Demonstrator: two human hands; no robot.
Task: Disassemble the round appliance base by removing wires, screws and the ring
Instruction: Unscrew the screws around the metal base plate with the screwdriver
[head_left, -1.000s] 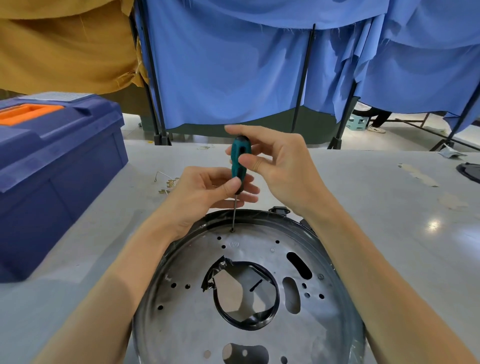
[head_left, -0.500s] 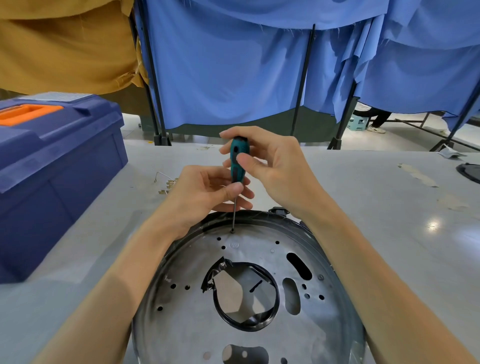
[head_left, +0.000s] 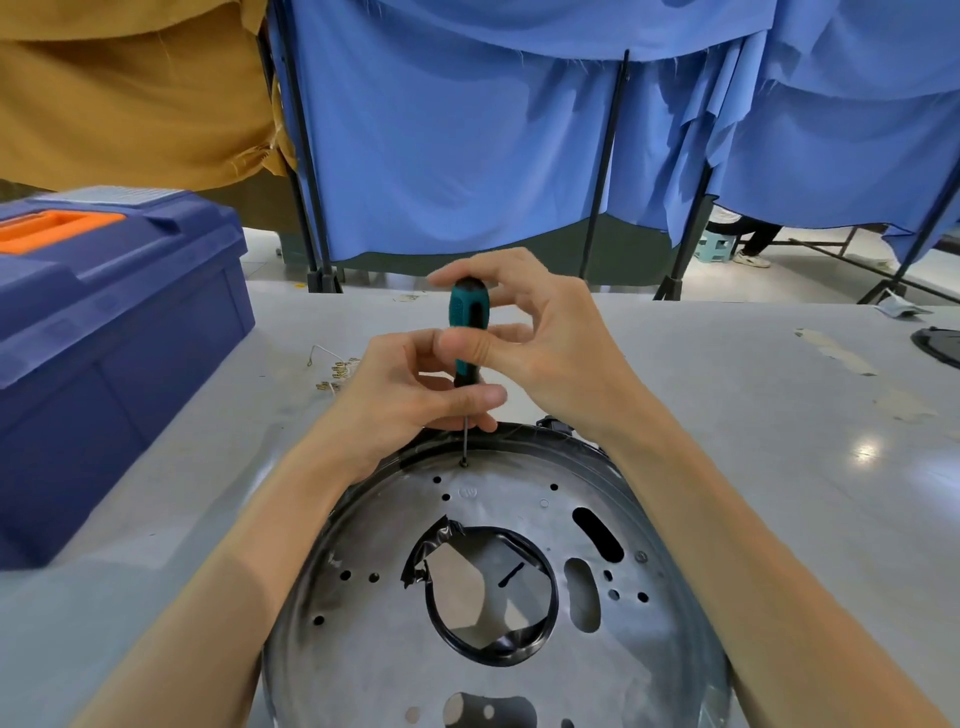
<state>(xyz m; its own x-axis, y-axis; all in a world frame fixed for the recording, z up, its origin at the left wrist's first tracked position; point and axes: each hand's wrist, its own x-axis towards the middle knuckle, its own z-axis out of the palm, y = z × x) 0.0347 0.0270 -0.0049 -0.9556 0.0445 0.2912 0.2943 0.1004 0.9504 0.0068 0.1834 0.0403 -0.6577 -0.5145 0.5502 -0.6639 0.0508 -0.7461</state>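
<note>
Backing a rim screw (head_left: 464, 461) out of the round base (head_left: 363, 649) on the tabletop (head_left: 727, 415), clamping right hand (head_left: 550, 353) and left hand (head_left: 405, 395) grips on the teal screwdriver (head_left: 467, 317); seemingly leaving the black ring (head_left: 493, 657) for later.

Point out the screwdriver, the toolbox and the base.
screwdriver (head_left: 460, 312), head view, on its teal handle.
toolbox (head_left: 130, 389), head view, on its blue front wall.
base (head_left: 597, 675), head view, on the bare metal plate.
</note>
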